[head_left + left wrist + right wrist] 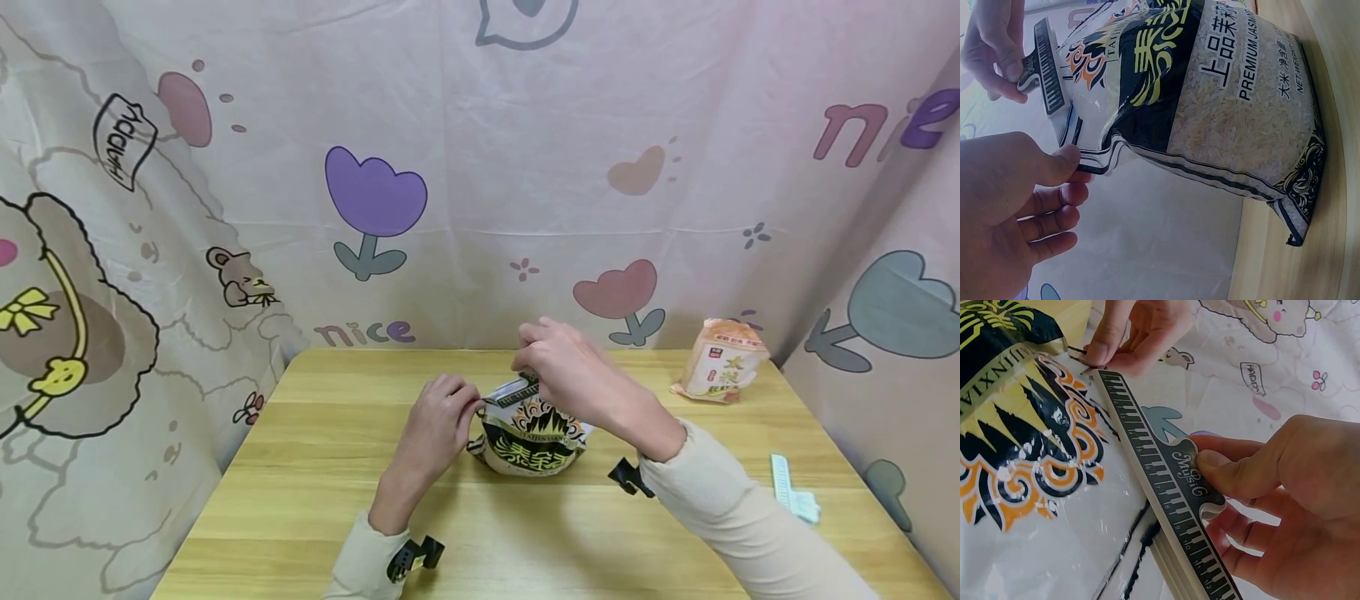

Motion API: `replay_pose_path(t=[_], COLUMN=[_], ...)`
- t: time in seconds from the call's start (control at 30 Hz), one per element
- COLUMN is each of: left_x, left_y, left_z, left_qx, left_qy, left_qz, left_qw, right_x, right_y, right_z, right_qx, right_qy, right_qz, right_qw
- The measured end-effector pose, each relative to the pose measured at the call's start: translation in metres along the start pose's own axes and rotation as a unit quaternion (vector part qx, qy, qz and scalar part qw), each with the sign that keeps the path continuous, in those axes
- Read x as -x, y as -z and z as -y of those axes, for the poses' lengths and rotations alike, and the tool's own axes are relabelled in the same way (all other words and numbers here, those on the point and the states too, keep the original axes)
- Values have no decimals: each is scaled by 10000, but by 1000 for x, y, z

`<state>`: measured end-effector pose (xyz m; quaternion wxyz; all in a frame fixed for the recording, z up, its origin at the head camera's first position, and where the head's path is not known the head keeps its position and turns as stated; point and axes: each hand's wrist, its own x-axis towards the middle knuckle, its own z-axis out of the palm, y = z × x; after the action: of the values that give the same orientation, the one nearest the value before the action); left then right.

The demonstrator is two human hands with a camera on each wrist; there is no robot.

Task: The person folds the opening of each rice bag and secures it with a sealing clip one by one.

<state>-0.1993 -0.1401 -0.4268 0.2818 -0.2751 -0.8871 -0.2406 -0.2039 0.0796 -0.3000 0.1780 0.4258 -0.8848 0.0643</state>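
A bag of jasmine rice (528, 442) with black, gold and orange print stands upright on the wooden table. Along its folded top edge lies a black clip (1163, 481) printed with piano keys and the word Music. My right hand (570, 375) pinches the clip's handle between thumb and fingers, as the right wrist view shows. With thumb and index finger, my left hand (1029, 200) pinches the folded top corner of the bag, its other fingers loosely curled. In the left wrist view, rice grains show through the bag's clear lower part.
At the back right of the table (337, 467) stands a smaller white and orange package (723, 362). A light blue clip-like item (793, 492) lies near the right edge. A printed cloth (480, 167) hangs behind and beside the table.
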Motion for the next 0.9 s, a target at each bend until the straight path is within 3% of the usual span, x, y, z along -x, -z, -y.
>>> replay_pose_path(t=[0.9], left_x=[1], left_y=[2], left_z=[-1], left_qx=[194], left_qy=[-38], left_qz=[8], left_qw=[9998], right_x=[-9], right_y=[-24], right_z=[15], right_qx=[7], right_qy=[-110], right_qz=[75], right_qw=[9999])
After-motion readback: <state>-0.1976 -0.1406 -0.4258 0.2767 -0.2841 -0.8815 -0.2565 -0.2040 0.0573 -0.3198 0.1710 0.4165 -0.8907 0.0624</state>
